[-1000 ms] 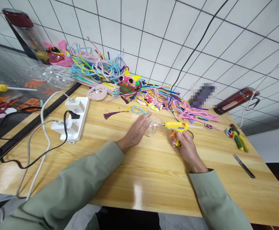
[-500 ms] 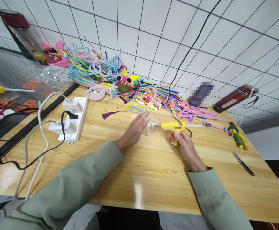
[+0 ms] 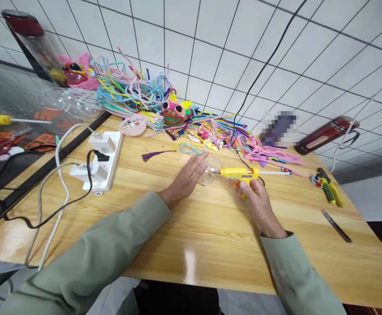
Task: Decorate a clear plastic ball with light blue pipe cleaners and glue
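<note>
A clear plastic ball (image 3: 211, 169) rests on the wooden table, and my left hand (image 3: 188, 177) cups its left side with the fingers close together and stretched along it. My right hand (image 3: 255, 197) grips a yellow hot glue gun (image 3: 241, 173) by the handle, its index finger near the orange trigger. The metal nozzle points left and reaches the right side of the ball; whether it touches the surface I cannot tell. A white glue stick (image 3: 274, 173) sticks out of the gun's back end.
Pipe cleaners (image 3: 132, 92) in many colours lie heaped along the wall beside a decorated pink ball (image 3: 174, 113). A white power strip (image 3: 107, 164) with cables stands left. Pliers (image 3: 331, 188), a craft knife (image 3: 337, 226) and a red flask (image 3: 327, 135) lie right. A purple tassel (image 3: 153, 154) lies behind my left hand.
The whole view has shifted slightly. More of the glue stick shows behind the gun, which is a little more level. My left hand stays against the ball.
</note>
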Demonstrator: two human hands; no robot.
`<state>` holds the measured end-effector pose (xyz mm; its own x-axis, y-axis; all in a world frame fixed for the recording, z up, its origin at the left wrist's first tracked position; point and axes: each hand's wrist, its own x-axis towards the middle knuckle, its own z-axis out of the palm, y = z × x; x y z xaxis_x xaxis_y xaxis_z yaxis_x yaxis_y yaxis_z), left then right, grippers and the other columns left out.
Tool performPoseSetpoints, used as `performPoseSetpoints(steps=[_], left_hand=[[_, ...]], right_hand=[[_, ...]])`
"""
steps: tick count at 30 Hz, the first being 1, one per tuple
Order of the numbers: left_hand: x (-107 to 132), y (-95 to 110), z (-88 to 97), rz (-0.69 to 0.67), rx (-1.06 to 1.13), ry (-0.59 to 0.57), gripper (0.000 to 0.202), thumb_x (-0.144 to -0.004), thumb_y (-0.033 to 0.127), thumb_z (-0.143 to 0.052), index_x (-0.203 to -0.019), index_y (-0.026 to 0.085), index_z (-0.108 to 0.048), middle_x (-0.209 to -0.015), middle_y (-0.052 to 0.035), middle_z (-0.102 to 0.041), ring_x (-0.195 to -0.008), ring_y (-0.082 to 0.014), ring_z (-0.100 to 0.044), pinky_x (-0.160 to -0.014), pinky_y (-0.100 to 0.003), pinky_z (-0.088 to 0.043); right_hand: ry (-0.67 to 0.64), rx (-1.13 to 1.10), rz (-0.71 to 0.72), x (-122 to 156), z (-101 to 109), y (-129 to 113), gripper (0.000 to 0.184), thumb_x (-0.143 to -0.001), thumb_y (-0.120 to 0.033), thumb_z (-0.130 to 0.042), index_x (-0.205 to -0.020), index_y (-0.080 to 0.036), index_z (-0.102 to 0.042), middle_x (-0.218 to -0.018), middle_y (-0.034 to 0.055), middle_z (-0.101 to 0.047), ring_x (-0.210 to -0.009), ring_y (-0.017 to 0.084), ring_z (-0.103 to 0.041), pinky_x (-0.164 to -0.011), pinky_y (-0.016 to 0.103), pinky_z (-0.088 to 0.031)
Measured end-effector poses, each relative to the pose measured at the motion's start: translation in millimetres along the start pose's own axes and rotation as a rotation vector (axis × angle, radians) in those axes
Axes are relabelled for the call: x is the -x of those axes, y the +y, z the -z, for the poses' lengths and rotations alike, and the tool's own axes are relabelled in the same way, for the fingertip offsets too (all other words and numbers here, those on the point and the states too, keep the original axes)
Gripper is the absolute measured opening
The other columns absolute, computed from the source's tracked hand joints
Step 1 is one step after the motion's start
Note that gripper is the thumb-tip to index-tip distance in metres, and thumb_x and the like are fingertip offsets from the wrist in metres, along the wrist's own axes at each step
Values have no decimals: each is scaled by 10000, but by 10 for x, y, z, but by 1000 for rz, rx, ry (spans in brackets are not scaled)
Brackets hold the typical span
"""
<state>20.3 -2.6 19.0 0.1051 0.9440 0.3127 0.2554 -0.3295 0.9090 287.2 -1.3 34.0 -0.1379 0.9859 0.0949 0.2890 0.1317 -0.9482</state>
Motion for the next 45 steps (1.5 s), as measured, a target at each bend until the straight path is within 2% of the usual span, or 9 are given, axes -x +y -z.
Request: performPoseSetpoints(steps=[16, 22, 37, 45], left_hand=[[-2, 3, 12, -7, 8, -7, 579, -1108, 512, -394, -1574, 187, -506, -1663, -141, -516, -1592, -271, -433, -1360, -463, -287], [1, 3, 5, -7, 7, -2, 559, -1108, 524, -398, -1569, 231, -516, -1652, -113, -534, -1580, -263, -446, -1358, -477, -294], [-7, -3, 9, 8, 10, 6, 571, -1114, 508, -381, -1573, 190, -502, -1672, -133, -510, -1595, -250, -427, -1369, -461, -270], [-9, -4, 7, -3, -1, -2, 554, -1109, 499, -391, -1565, 209, -511, -1657, -131, -525, -1581, -247, -446, -1362, -471, -285]], right_hand=[[-1, -95, -36, -40, -42, 64, 539, -825, -775, -764, -839, -255, -621, -652, -21, -638, -594, 163, -538, -550, 309, -428], [-12, -81, -27, -32, -15, 89, 501, -862, -746, -742, -852, -261, -620, -649, -15, -637, -587, 171, -534, -534, 310, -427], [-22, -129, -44, -31, -13, 118, 491, -854, -725, -767, -866, -254, -630, -645, -24, -630, -571, 158, -527, -513, 293, -406], [-17, -188, -40, -40, -69, 105, 495, -847, -725, -775, -857, -257, -613, -639, -28, -623, -558, 153, -536, -507, 290, -419]])
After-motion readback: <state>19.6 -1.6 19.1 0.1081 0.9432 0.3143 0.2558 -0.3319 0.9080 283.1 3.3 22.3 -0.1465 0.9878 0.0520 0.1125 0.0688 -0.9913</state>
